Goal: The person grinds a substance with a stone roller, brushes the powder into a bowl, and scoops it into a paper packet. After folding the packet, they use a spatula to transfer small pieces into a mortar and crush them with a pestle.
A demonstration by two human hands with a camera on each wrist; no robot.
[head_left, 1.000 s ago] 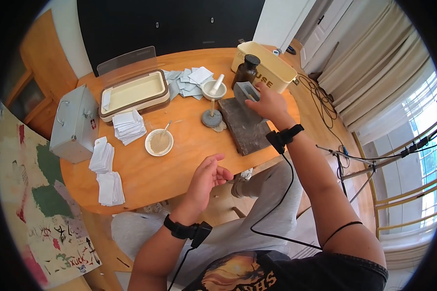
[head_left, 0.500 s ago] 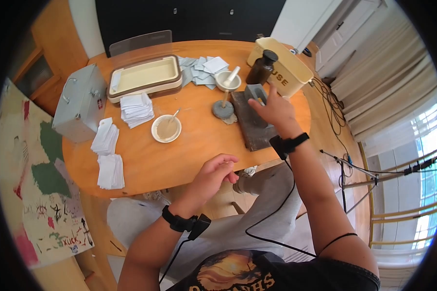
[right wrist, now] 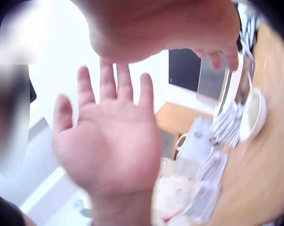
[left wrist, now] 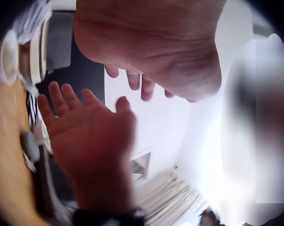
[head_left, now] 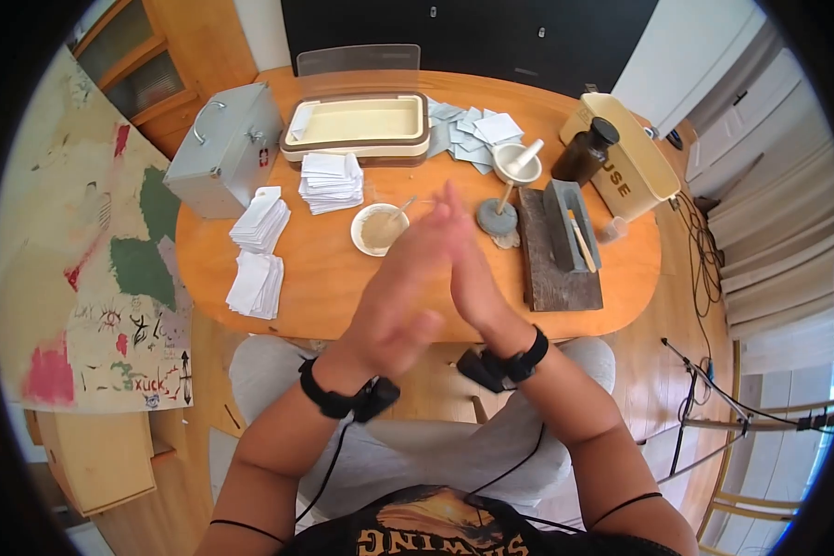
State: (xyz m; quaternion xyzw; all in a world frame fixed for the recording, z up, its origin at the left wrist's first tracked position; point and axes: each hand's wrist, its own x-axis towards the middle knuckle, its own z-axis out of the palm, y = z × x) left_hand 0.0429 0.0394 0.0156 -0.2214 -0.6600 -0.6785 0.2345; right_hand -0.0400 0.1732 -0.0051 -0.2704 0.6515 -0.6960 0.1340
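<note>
Counter fills the middle of the head view. Cream bin lettered "USE" at its far right, silver case at its far left. Cream tray with a brown rim next to the case, translucent panel upright behind it. Dark board on the right, flat.

2 hands, both raised over the near side of the counter, palms facing, blurred. Left hand: fingers extended, palm bare in the right wrist view, holds nothing. Right hand: fingers straight and spread, also empty per the left wrist view. Head view has them overlapping at the fingers; can't tell if they touch.

Gray trough on the board, well to the right of the right hand. Brown bottle, black stopper, just beyond it. 3 white paper stacks left of the bowl, near the case and tray. White bowl, tan paste inside, is nearest the left hand: just past it, left of the fingers. White mortar farther back, pestle in it. Gray stone disc beyond the right hand and to its right, left of the board, wooden stick upright on top. Brush lies along the trough, tilted. Spoon leans in the bowl, handle toward the hands.
</note>
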